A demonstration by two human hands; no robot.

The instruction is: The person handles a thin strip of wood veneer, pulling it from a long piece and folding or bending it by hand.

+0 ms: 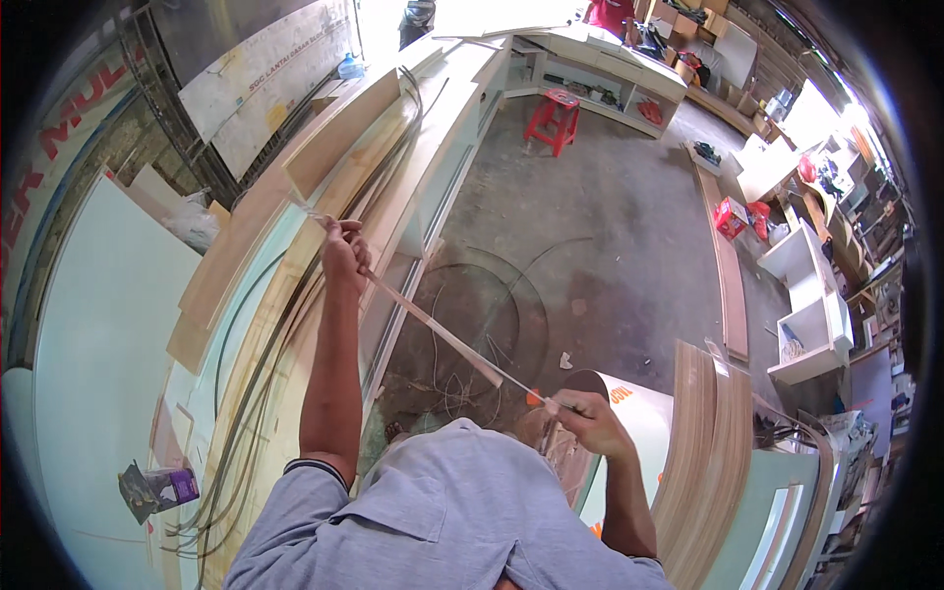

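A long, narrow pale strip (442, 332) runs slantwise across my front, with a twist partway along that makes it look thinner near my right hand. My left hand (346, 254) is closed around its upper part, and a short end sticks out past the fingers toward the boards. Lower down on the right, my right hand (588, 421) pinches the strip's thin-looking portion. Below and beside my left arm, several long dark strips (285, 329) lie along a wooden board (258, 369) on the bench. Thin dark strips (516, 295) curl loosely on the floor beyond the taut strip.
A red plastic stool (555, 120) stands on the concrete floor (590, 197) by a low white cabinet (639, 84). To my right are wood-patterned stacked sheets (703, 462) and a white shelf unit (811, 310). A purple box (175, 485) sits at the lower left.
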